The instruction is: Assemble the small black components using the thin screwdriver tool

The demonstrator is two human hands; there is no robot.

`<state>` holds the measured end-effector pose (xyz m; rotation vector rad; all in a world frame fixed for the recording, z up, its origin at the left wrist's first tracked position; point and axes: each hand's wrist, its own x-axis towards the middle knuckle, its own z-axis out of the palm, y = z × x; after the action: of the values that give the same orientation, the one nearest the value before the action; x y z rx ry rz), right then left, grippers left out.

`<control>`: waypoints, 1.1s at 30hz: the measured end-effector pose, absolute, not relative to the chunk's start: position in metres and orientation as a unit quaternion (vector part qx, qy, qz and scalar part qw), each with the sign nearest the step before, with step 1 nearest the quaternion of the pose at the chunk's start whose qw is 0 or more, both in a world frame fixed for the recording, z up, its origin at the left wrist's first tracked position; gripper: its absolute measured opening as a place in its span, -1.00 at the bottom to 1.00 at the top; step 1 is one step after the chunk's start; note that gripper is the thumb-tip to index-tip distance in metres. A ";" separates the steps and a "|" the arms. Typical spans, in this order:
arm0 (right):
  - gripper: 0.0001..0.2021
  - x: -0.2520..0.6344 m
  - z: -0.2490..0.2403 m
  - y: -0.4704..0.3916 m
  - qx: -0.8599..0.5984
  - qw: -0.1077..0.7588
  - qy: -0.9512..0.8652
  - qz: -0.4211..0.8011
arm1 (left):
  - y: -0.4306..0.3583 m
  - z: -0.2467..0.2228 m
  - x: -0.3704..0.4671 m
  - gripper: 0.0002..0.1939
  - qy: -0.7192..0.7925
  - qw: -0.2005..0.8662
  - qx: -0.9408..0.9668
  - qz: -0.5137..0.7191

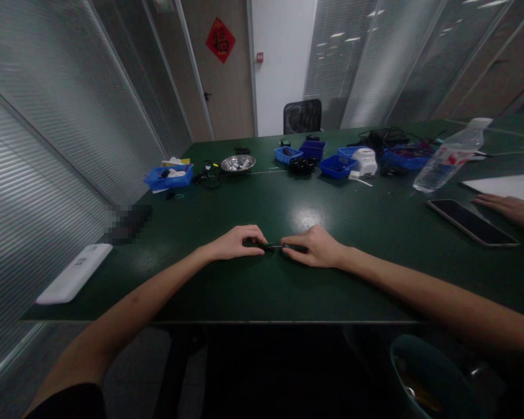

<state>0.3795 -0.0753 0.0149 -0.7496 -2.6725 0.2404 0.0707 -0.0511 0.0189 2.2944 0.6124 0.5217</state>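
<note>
At lower centre of the frame I observe a small dark object (269, 247) on the green counter (244, 294), gripped between thumb and fingers of my left hand (240, 242). My right hand (317, 247), narrow, pinches its thin shiny end. Metal bowl (238, 164): upper centre; water bottle (452, 156): upper right.

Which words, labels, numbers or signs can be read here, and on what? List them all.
"福": red diamond sign on the door.
Bottle label: too blurred.
Small red wall plate: too small.
White case markings: too small.
</note>
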 end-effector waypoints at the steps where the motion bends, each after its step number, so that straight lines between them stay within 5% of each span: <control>1: -0.56 0.380 0.015 -0.075 -0.267 0.175 -0.945 0.077 | -0.051 0.018 0.071 -0.72 0.234 0.343 0.887 0.204; 15: -0.56 0.375 0.011 -0.087 -0.287 0.147 -0.941 -0.102 | -0.049 0.016 0.073 -0.70 0.239 0.341 0.890 0.186; 33: -0.54 0.388 0.006 -0.052 -0.486 0.290 -0.813 0.137 | -0.065 0.027 0.081 -0.79 0.192 0.295 0.917 0.185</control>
<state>0.3876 -0.0518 0.0063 -1.2959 -2.1705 0.3648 0.0808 -0.0650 0.0270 2.4417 0.5118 0.4929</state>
